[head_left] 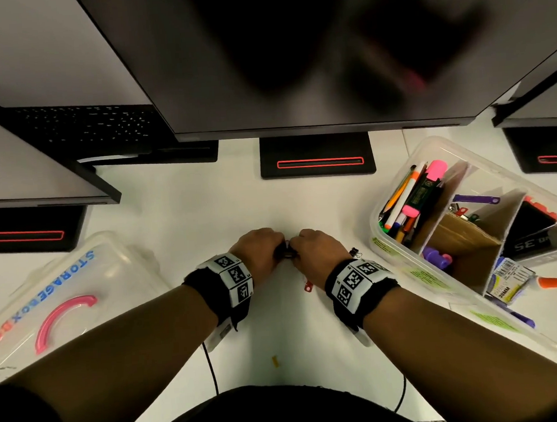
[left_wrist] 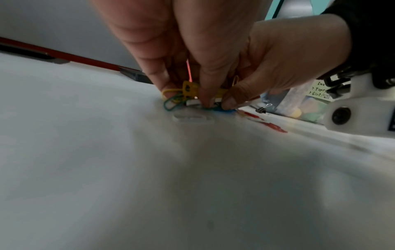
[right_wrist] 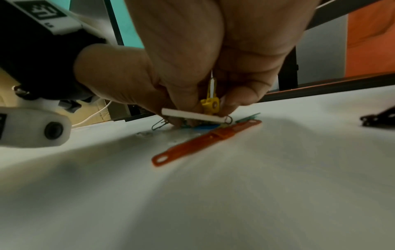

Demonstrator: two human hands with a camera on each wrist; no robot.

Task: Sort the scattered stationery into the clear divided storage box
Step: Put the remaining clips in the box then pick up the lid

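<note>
At the middle of the white desk my two hands meet over a small pile of clips [left_wrist: 188, 94]. My left hand [head_left: 256, 248] curls its fingertips [left_wrist: 205, 99] down onto the pile, where a green paper clip [left_wrist: 171, 103] and a yellow fastener [left_wrist: 189, 89] show. My right hand [head_left: 316, 247] pinches the same yellow fastener [right_wrist: 210, 104] and a white strip [right_wrist: 192, 116]. A red fastener strip [right_wrist: 205, 140] lies loose on the desk under the right wrist. The clear divided storage box [head_left: 423, 279] stands at the right with pens, highlighters and clips in it.
The box's clear lid [head_left: 62, 292] with a pink handle lies at the left. A black binder clip [head_left: 356, 253] sits between my right wrist and the box. A small yellow piece [head_left: 274, 360] lies near the desk's front edge. Monitor stands [head_left: 316, 155] line the back.
</note>
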